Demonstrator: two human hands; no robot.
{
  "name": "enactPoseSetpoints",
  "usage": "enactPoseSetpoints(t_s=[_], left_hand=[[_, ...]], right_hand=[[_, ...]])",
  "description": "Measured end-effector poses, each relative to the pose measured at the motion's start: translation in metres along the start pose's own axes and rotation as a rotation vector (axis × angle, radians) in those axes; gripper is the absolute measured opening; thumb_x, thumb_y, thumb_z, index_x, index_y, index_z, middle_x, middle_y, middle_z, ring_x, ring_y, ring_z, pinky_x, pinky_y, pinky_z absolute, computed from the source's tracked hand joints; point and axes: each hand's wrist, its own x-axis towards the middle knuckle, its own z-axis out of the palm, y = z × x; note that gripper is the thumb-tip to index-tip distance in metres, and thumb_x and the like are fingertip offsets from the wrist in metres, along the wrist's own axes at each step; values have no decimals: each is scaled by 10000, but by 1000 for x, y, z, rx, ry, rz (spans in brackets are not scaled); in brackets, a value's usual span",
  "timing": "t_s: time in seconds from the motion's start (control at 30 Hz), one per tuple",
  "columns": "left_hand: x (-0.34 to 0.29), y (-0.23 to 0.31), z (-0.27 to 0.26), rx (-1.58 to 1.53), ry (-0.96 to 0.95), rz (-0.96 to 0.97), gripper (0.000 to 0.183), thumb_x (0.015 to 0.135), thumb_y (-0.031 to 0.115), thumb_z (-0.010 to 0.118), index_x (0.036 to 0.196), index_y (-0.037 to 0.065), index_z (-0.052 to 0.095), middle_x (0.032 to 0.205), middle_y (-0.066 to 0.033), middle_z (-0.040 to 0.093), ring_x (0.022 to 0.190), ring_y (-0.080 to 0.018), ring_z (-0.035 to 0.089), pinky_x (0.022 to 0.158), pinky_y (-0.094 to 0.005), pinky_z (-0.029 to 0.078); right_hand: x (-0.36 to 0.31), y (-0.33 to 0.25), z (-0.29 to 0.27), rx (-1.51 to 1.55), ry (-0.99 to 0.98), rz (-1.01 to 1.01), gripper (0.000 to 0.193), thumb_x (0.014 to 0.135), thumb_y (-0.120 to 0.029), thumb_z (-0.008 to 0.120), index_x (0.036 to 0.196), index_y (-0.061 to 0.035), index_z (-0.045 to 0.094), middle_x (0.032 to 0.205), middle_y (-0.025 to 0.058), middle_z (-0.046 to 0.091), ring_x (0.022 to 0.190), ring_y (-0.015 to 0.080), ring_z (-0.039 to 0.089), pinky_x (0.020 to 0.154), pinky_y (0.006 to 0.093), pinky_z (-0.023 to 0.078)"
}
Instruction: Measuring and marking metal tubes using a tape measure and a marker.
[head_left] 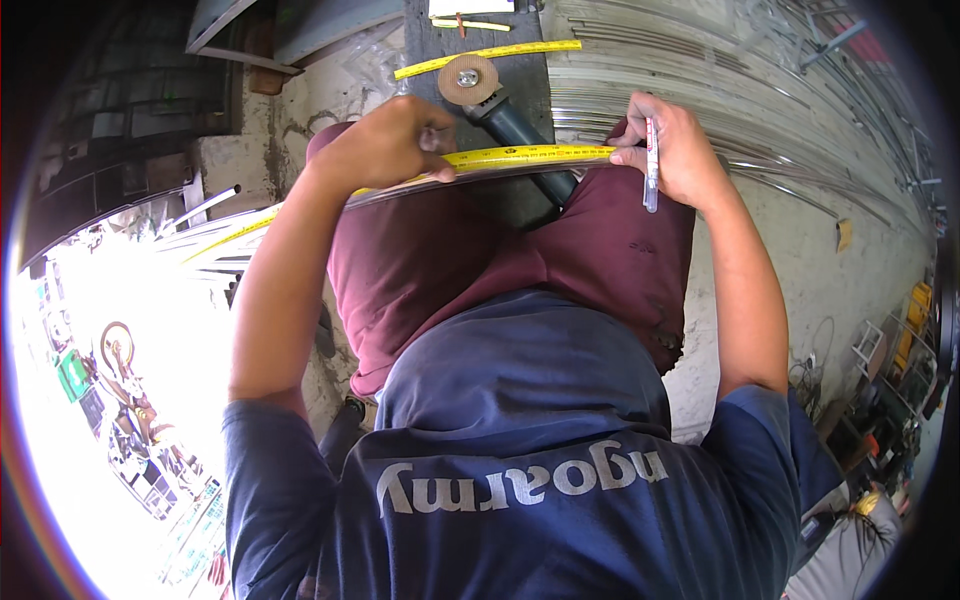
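A yellow measuring tape is stretched across my lap, along a thin metal tube. My left hand is closed on the tape, thumb and fingers pinching it near the tube. At the other end of the stretch, my right hand pinches the tape's edge between thumb and finger. A white marker pen is held between that hand's fingers, pointing down. Beyond the tape, an angle grinder with a brown disc lies on a dark board, its rear end passing under the tape.
Another length of yellow tape lies across the dark board, below a notepad. Many metal tubes lie on the floor at the right. A bicycle shows in bright light at the left, and clutter lines the right edge.
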Motion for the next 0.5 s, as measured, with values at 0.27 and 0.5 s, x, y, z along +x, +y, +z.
enactPoseSetpoints(t_s=[0.27,0.5], left_hand=[[50,35,14,35,-112,153,278,760,153,910,914,-4,740,871,-135,734,900,-293,707,832,-400,548],[66,41,28,18,-241,168,732,851,84,815,1489,-84,498,1262,-243,718,910,-281,773,828,-395,594]], right_hand=[[-1,-1,4,-8,44,25,411,757,91,841,879,-20,465,732,111,578,831,277,777,705,404,542],[-3,-4,5,-22,58,55,395,762,42,861,891,-20,493,761,122,645,807,284,740,730,401,546]])
